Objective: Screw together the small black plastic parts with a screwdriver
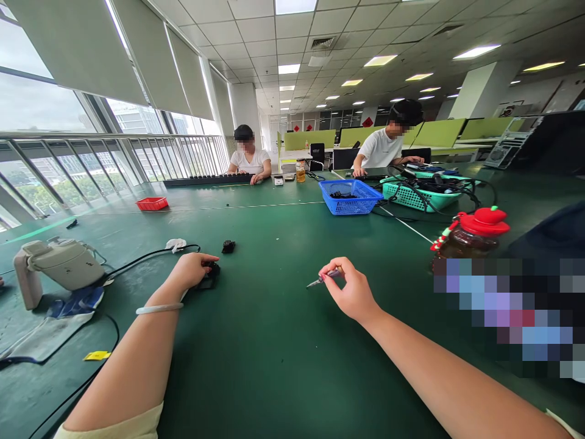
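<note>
My left hand point(194, 270) rests on the table at left centre, its fingers closed on a small black part point(210, 279) and covering some of it. What kind of part it is I cannot make out. Just beyond it sits another small black piece point(229, 246), apart from the hand. Above the middle of the table, my right hand point(351, 289) pinches a small screwdriver point(335, 274) between thumb and fingers. Its slim metal tip points left and slightly down, away from the black part.
A beige bottle point(68, 263), a cloth pouch point(59, 326) and black cables lie at left. Farther off are a red tray point(152, 203), a blue basket point(351, 198) and a green basket of cables point(418, 195). A red-lidded jar point(473, 235) stands at right. Two people sit across the table.
</note>
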`<state>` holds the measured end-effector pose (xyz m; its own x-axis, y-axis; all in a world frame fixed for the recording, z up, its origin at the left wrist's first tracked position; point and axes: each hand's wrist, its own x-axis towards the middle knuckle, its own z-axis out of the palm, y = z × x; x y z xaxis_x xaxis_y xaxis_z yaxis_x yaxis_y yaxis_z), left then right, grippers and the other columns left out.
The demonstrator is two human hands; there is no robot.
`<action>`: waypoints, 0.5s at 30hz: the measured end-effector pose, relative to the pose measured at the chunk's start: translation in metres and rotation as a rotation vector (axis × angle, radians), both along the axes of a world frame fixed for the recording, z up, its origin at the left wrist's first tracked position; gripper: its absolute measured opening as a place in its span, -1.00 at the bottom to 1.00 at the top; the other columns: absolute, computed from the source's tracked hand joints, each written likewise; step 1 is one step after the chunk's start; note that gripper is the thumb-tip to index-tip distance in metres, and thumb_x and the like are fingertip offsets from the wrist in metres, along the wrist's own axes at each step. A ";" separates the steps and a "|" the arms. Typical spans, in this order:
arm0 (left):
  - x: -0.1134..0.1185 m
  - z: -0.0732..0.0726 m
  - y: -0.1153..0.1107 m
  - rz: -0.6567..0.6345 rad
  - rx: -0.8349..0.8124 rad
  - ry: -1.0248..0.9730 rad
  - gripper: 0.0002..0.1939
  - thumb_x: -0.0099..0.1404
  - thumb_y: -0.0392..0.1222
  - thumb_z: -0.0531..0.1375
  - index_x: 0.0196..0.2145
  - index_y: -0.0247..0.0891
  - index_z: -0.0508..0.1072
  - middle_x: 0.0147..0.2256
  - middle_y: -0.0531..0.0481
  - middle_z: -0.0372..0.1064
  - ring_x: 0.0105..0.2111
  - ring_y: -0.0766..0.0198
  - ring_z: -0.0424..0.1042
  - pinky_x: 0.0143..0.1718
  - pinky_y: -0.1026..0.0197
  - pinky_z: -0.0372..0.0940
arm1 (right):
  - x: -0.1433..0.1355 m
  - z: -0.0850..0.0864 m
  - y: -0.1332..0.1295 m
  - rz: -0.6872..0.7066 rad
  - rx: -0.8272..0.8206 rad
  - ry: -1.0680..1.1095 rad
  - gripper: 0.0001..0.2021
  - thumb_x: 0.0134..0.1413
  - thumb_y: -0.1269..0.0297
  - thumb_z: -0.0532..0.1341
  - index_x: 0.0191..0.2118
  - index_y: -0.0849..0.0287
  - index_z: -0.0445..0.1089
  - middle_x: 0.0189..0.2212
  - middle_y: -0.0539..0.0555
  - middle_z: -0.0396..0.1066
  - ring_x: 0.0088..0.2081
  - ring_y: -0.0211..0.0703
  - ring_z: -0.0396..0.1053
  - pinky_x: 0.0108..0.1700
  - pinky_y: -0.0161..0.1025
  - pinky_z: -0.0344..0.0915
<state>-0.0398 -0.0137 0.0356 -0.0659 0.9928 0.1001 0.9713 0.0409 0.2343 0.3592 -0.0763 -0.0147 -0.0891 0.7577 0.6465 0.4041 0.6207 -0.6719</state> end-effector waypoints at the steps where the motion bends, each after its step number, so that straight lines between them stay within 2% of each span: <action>1: 0.000 -0.001 0.001 -0.002 0.006 0.009 -0.56 0.07 -0.29 0.20 -0.06 -0.19 0.61 -0.29 -0.11 0.58 -0.19 -0.02 0.55 -0.07 -0.03 0.43 | 0.000 0.000 0.000 -0.001 0.002 0.000 -0.92 0.17 0.26 0.17 -0.27 0.04 0.21 -0.35 0.02 0.51 -0.35 -0.15 0.52 -0.20 -0.16 0.47; 6: 0.000 -0.006 0.002 -0.016 0.033 0.056 -0.59 0.12 -0.33 0.18 -0.09 -0.13 0.62 -0.18 -0.11 0.59 -0.10 -0.01 0.53 0.03 0.03 0.37 | 0.000 0.000 0.000 -0.006 0.009 -0.008 -0.92 0.18 0.26 0.16 -0.27 0.04 0.21 -0.36 0.02 0.51 -0.36 -0.14 0.51 -0.21 -0.16 0.48; 15: -0.006 -0.012 0.003 -0.103 0.052 0.172 -0.58 0.17 -0.39 0.13 -0.09 -0.14 0.62 -0.04 -0.08 0.54 -0.03 0.02 0.51 0.03 0.12 0.36 | -0.001 0.001 0.000 -0.006 0.020 0.002 -0.93 0.16 0.29 0.16 -0.27 0.04 0.21 -0.37 0.00 0.52 -0.36 -0.15 0.52 -0.22 -0.18 0.48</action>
<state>-0.0459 -0.0107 0.0236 0.0579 0.9866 0.1526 0.9956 -0.0683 0.0638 0.3579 -0.0765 -0.0134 -0.0833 0.7451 0.6618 0.4062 0.6318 -0.6602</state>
